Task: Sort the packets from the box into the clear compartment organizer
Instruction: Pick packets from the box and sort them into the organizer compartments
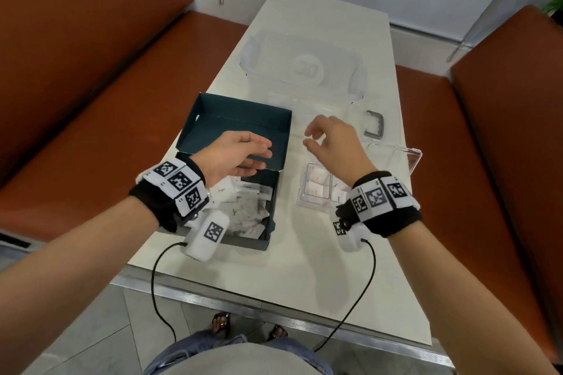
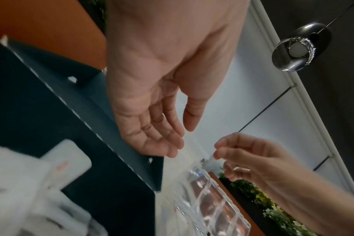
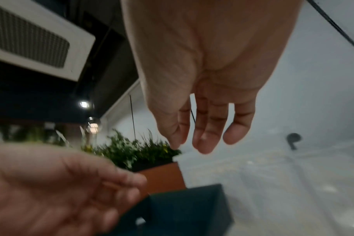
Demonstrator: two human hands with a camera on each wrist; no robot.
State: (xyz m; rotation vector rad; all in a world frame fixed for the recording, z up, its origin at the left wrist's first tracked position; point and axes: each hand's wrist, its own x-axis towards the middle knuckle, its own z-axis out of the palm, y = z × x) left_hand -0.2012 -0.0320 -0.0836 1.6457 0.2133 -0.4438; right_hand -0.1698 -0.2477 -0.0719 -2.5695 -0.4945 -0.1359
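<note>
A dark teal box stands open on the table, its lid folded back, with several white packets loose inside. My left hand hovers over the box with straight, relaxed fingers and holds nothing; the left wrist view shows its bare palm. To the right sits the clear compartment organizer, with white packets lying in its near compartments. My right hand floats above the organizer's far end, fingers loosely bent, empty. In the right wrist view its fingers hang straight and the left hand shows below.
The organizer's clear lid lies open to the right. A larger clear container and a grey handle sit further back on the white table. Orange bench seats flank the table on both sides.
</note>
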